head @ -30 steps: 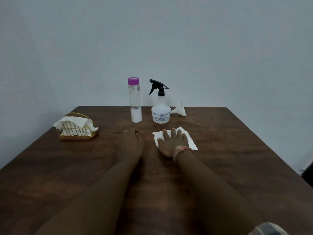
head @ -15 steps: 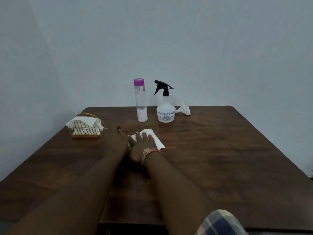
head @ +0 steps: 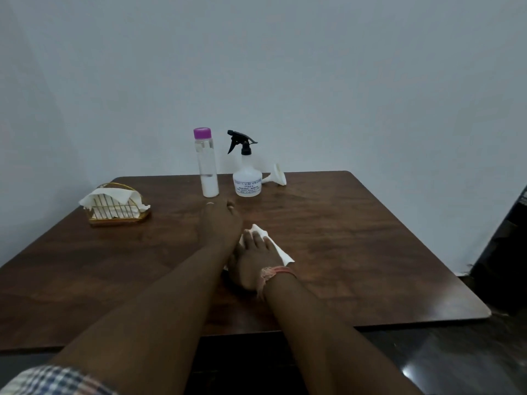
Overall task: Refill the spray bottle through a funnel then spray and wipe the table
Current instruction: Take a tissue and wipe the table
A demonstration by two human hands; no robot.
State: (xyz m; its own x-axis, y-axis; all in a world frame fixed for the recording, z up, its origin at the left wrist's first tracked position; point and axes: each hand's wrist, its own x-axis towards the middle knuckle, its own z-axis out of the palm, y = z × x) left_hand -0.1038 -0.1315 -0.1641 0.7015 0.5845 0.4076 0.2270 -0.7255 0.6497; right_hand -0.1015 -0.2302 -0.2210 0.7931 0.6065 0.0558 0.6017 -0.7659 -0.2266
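The right hand (head: pixel 252 259) lies flat on a white tissue (head: pixel 281 253), fingers straight and spread, pressing it onto the wooden counter (head: pixel 356 238); a reddish thread band (head: pixel 275 273) circles that wrist. The left hand (head: pixel 221 223) rests palm down on the counter just beside it, slightly further from the person, fingers extended and holding nothing, its side close against the right hand's fingers. Beyond the left hand, near the far edge, stands a tall clear bottle (head: pixel 207 166) with a purple cap, upright and holding a little liquid at its base. Just right of it stands the spray bottle (head: pixel 246 178), white-bodied with a black trigger head screwed on and a printed label facing the person. Behind and to the right of the spray bottle a white funnel (head: pixel 276 178) lies on its side, spout pointing toward the bottle. Well off to the left sits a gold wire holder (head: pixel 118 208) stocked with white napkins. A checked sleeve (head: pixel 54 380) shows at the lower left corner.
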